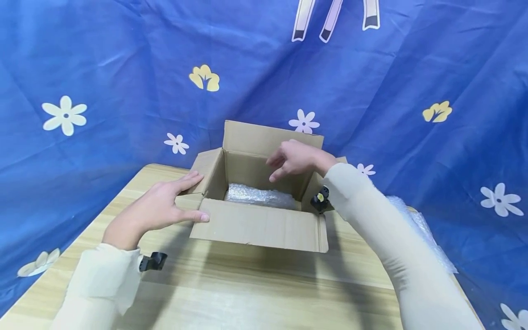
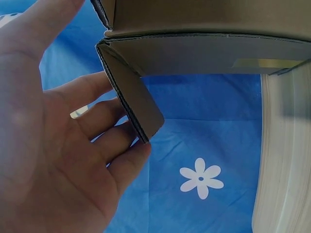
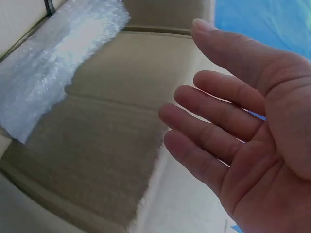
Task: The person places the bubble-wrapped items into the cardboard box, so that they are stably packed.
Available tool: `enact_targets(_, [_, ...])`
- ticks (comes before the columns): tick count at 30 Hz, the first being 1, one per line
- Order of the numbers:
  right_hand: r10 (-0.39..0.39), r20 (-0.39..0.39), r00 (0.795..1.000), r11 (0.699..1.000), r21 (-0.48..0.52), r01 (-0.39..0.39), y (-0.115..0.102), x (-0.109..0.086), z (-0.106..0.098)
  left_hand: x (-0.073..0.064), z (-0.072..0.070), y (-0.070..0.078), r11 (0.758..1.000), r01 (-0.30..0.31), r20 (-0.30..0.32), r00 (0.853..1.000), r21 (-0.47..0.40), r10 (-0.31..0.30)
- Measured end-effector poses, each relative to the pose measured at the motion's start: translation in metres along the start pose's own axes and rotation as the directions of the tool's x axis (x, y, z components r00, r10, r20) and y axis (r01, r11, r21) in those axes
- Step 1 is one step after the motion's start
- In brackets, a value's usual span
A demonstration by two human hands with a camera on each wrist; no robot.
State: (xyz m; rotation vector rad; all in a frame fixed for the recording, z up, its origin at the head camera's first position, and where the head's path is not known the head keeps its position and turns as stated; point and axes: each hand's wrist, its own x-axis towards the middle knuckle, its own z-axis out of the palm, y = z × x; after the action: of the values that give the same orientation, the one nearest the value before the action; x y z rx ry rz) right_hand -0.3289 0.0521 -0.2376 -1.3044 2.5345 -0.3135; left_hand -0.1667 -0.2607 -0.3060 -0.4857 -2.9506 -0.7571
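Observation:
A brown cardboard box (image 1: 257,225) stands on the table with its flaps spread. Inside, along the bottom, lies a bundle of clear bubble wrap (image 1: 259,196); whatever it may wrap is hidden. My left hand (image 1: 162,207) rests at the box's left corner, fingers extended along the left flap (image 2: 133,94) and thumb on the front flap's edge. Over the box opening hovers my right hand (image 1: 296,158), fingers slightly bent and apart, holding nothing. The right wrist view shows its palm beside the box wall, with the bubble wrap bundle at upper left.
The wooden table (image 1: 243,293) reaches toward me in front of the box. More bubble wrap (image 1: 429,238) lies along the table's right edge, partly behind my right sleeve. A blue curtain (image 1: 255,59) with flowers hangs directly behind the box.

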Motion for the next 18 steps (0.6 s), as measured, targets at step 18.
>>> enact_targets(18, [0.072, -0.194, 0.978, 0.992, 0.118, -0.049, 0.006, -0.068, -0.024, 0.003, -0.002, 0.002, 1.000, 0.000, 0.000, 1.000, 0.007, 0.000])
